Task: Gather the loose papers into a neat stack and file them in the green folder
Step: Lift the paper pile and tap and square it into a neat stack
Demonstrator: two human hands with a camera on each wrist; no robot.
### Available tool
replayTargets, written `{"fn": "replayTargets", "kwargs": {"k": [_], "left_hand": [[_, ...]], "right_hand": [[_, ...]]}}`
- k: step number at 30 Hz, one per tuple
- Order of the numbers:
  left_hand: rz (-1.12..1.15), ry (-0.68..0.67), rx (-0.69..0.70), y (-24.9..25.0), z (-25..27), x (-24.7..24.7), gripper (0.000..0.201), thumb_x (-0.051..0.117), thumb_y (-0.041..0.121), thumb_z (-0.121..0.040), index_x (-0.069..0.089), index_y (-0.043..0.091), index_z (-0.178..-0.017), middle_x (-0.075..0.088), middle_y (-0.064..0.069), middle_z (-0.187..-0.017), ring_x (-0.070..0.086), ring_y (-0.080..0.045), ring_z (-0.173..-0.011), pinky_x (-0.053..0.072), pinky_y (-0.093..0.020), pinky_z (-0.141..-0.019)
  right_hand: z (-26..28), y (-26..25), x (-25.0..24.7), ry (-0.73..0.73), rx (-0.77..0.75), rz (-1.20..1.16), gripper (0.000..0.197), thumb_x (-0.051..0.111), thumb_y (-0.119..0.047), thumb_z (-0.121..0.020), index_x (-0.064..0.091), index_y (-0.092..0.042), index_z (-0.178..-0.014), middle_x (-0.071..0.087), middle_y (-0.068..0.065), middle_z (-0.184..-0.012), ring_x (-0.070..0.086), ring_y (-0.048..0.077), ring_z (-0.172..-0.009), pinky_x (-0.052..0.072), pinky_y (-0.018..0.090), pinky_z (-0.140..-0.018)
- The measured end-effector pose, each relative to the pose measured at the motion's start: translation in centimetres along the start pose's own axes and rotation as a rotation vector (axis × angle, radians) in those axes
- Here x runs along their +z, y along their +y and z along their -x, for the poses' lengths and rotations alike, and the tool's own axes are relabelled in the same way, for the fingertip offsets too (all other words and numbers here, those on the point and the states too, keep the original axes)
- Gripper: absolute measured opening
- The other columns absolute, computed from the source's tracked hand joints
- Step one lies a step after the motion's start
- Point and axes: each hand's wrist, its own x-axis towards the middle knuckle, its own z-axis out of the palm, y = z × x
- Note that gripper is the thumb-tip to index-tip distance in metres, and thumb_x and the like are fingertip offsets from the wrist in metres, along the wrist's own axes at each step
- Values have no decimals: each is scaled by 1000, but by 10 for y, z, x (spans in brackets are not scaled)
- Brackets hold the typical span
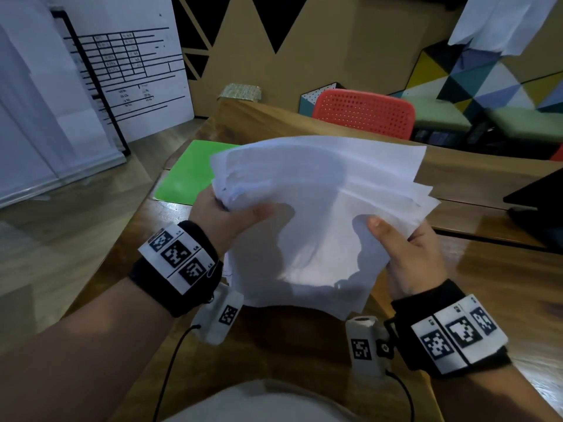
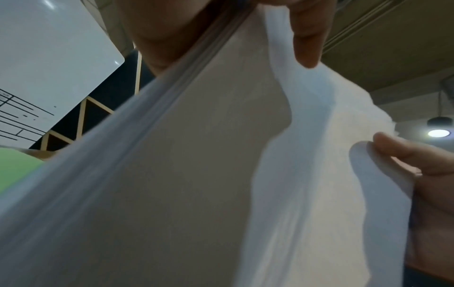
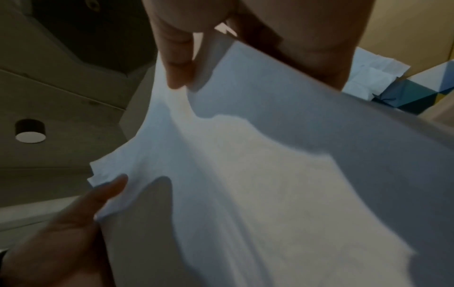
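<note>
A loose, fanned stack of white papers [image 1: 316,214] hangs above the wooden table, its edges uneven at the right. My left hand [image 1: 228,217] grips the stack's left edge, thumb on top. My right hand [image 1: 408,254] grips the right edge, thumb pressed on the top sheet. The green folder [image 1: 185,175] lies flat and closed on the table behind the papers, partly hidden by them. In the left wrist view the papers [image 2: 221,165] fill the frame with my left thumb on them. The right wrist view shows the papers [image 3: 270,174] pinched under my right thumb.
The wooden table [image 1: 487,184] stretches to the right, with a dark laptop [image 1: 539,208] at its right edge. A red chair [image 1: 365,112] stands behind the table. A whiteboard [image 1: 128,71] leans at the left. Open floor lies at the left.
</note>
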Motion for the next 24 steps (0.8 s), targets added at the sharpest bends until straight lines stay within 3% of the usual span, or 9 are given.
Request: {"fn": "replayTargets", "kwargs": {"k": [3, 5, 7, 10, 12, 16, 19, 21, 24], "left_hand": [[99, 65, 39, 14, 3, 5, 51, 73, 37, -49, 69, 14, -94, 71, -18, -97, 67, -36, -92, 55, -49, -84], [147, 78, 68, 24, 4, 9, 58, 71, 36, -54, 65, 4, -103, 66, -27, -103, 64, -44, -96, 51, -57, -87], [129, 97, 67, 26, 2, 12, 56, 70, 35, -52, 66, 6, -99, 66, -22, -95, 65, -39, -89, 51, -55, -85], [88, 128, 50, 24, 1, 15, 41, 68, 34, -47, 69, 17, -84, 68, -13, -84, 66, -31, -81, 54, -48, -81], [110, 122, 43, 23, 0, 14, 40, 68, 33, -50, 69, 16, -85, 67, -14, -84, 65, -32, -81, 53, -48, -82], [163, 130, 43, 22, -3, 12, 42, 70, 32, -51, 66, 11, -88, 63, -16, -83, 60, -30, -81, 49, -44, -78], [153, 150, 42, 22, -5, 11, 39, 66, 29, -47, 67, 13, -82, 62, -15, -83, 59, -28, -79, 49, -43, -75], [152, 161, 35, 21, -6, 10, 36, 65, 24, -44, 66, 15, -79, 63, -11, -77, 59, -28, -75, 48, -40, -72], [163, 119, 54, 24, -6, 7, 30, 63, 22, -46, 68, 19, -76, 66, 1, -65, 60, -24, -67, 50, -30, -64]], "right_hand": [[-1, -7, 3, 23, -7, -81, 95, 84, -60, -41, 56, -5, -114, 66, 9, -106, 61, 30, -103, 48, 44, -93], [-3, -12, 6, 45, 13, -138, 97, 83, -59, -43, 55, -3, -117, 64, 17, -114, 60, 35, -109, 48, 48, -95], [-4, -13, 7, 80, 24, -146, 85, 85, -54, -43, 60, -7, -110, 62, 21, -121, 58, 39, -115, 46, 51, -99], [-6, -15, 7, 76, 42, -187, 63, 85, -43, -51, 63, -11, -101, 68, 12, -104, 61, 37, -105, 52, 42, -89], [-6, -18, 7, 64, 38, -194, 61, 84, -46, -51, 61, -9, -94, 65, 14, -97, 59, 35, -98, 49, 44, -88], [-8, -22, 4, 79, 48, -193, 7, 59, -10, -82, 56, -9, -76, 69, 5, -78, 62, 29, -83, 50, 37, -77], [-9, -24, 4, 106, 10, -143, 18, 52, -2, -84, 53, -10, -69, 69, -2, -68, 62, 22, -73, 48, 28, -68], [-9, -26, 5, 83, -6, -155, 10, 61, -14, -76, 53, -10, -71, 66, 7, -79, 61, 27, -77, 47, 29, -68], [-9, -28, 7, 109, -40, -168, 19, 65, -29, -67, 57, -12, -73, 60, 13, -85, 56, 29, -80, 48, 30, -67]]}}
